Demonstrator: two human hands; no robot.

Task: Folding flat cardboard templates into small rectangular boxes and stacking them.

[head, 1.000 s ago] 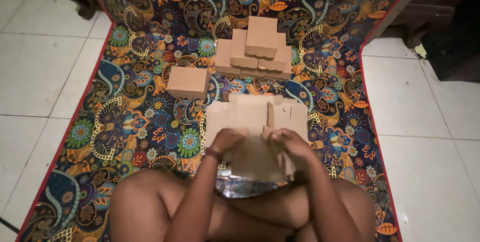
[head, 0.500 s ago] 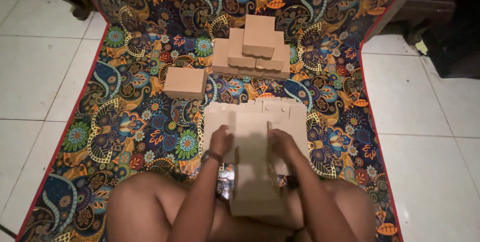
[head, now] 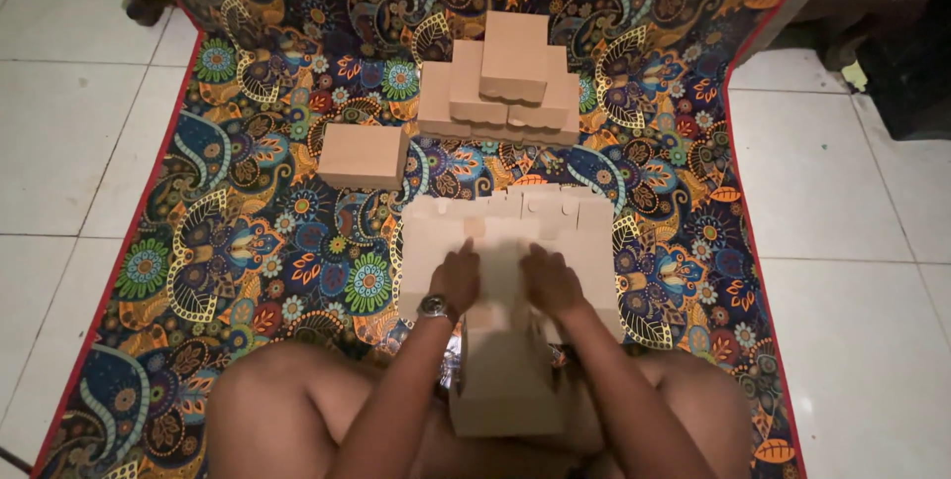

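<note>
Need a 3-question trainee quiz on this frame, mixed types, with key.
1. True or false: the single folded box lies to the right of the stack of boxes.
2. What do the left hand and right hand press on? A. flat cardboard sheet B. patterned mat C. tiled floor
3. Fill in: the left wrist wears a ____.

Key: 1 false; 2 A; 3 watch.

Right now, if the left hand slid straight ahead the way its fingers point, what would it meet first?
Probably more of the flat tan cardboard sheets under the left hand; past their far edge, the stack of folded tan cardboard boxes. Depth is unclear.
</note>
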